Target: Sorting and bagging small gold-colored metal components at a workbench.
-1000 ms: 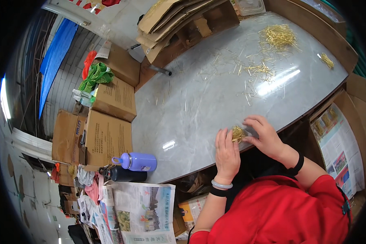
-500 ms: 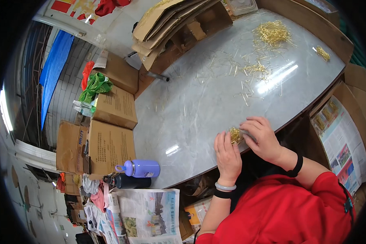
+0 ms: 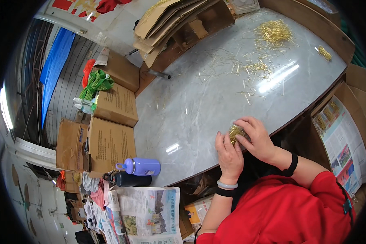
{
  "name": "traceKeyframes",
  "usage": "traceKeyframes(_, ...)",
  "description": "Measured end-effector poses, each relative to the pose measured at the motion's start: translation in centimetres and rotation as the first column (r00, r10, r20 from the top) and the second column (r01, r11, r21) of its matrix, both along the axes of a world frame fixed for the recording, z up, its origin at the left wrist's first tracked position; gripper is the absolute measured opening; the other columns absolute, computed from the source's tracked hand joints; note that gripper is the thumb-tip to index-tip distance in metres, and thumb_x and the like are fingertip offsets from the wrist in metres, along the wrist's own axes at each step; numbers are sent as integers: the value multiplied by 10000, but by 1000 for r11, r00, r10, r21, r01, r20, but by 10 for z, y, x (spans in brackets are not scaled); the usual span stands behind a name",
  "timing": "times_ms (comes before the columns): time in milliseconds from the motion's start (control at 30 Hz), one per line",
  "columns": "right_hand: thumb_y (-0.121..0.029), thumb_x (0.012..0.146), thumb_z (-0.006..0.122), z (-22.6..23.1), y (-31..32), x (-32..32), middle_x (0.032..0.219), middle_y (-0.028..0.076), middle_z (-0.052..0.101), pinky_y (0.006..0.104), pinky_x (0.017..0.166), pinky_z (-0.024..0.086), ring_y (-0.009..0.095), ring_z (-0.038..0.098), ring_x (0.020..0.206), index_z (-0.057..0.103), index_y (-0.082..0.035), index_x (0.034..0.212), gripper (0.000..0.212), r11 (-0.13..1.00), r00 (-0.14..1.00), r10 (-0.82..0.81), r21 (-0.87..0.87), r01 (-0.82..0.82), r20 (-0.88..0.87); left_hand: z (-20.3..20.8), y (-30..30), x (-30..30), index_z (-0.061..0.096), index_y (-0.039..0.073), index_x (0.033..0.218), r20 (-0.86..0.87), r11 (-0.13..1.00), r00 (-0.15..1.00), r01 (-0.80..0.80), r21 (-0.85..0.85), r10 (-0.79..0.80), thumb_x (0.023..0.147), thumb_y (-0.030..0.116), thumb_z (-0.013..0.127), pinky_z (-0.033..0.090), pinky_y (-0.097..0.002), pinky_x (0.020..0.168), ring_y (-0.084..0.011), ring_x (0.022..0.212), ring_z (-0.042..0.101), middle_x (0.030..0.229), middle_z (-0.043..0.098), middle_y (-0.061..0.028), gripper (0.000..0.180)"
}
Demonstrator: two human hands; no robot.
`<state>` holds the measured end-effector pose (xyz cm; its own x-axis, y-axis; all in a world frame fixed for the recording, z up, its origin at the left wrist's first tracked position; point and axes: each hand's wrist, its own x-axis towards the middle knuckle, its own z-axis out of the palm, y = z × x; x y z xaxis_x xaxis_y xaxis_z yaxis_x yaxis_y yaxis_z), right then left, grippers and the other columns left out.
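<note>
We have both hands at the near edge of the desk (image 3: 199, 105), working a small bundle of yellow sticks (image 3: 234, 132). Our left hand (image 3: 228, 154) props the bundle from the near side, its fingers (image 3: 221, 140) together against the sticks. Our right hand (image 3: 257, 138) covers it from the far side, fingers curled and clamped on the bundle, so that only a tuft of it shows between the hands.

The main risk, as we judge it, is the edge itself. The bundle sits almost at the lip of the desk, and the sticks look thin and smooth on polished stone; if either hand loosens, some could slide out and drop off the near edge, where they would be hard to pick out again.

A second risk is uneven ends. With the right hand hiding most of the bundle, we cannot tell whether the sticks lie straight, and a squeeze on crossed ones could bend or snap them.

Loose sticks (image 3: 252, 67) lie scattered toward the far edge, and a heap (image 3: 274, 32) sits near the far right corner. A wide sweep of a sleeve could scatter them further.
</note>
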<state>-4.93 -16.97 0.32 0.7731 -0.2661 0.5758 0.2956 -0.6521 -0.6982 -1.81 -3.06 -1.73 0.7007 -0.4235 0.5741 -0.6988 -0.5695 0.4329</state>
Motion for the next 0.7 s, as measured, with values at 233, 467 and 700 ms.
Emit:
traceKeyframes(233, 21, 818, 689, -10, -7, 5, 1191, 173, 576, 420, 893, 506, 362, 578, 1059, 620, -51, 1204, 399, 990, 995, 103, -100, -103, -7, 4, -1, 1, 531, -74, 1263, -78, 1000, 997, 3, -15, -4, 981, 63, 542, 415, -505, 1049, -476, 1297, 429, 1370, 434, -299, 314)
traceKeyframes(467, -285, 834, 735, 6, -5, -10, 1461, 207, 433, 488, 1102, 388, 418, 468, 1288, 468, -55, 1407, 673, 842, 994, 79, -530, -104, -70, 3, 8, 11, 455, -71, 1393, -199, 992, 971, 127, -26, -130, 1026, 102, 460, 318, -506, 1147, -466, 1430, 297, 1476, 382, -310, 406)
traceKeyframes(700, -239, 843, 712, -3, -8, -7, 1438, 208, 462, 491, 1120, 375, 415, 478, 1284, 511, -38, 1366, 595, 838, 966, 194, -484, -253, -169, 4, 27, 25, -52, 43, 1590, -492, 785, 685, 192, -589, -537, 1068, 548, 221, 153, -423, 1217, -328, 1518, 173, 1614, 266, -196, 775)
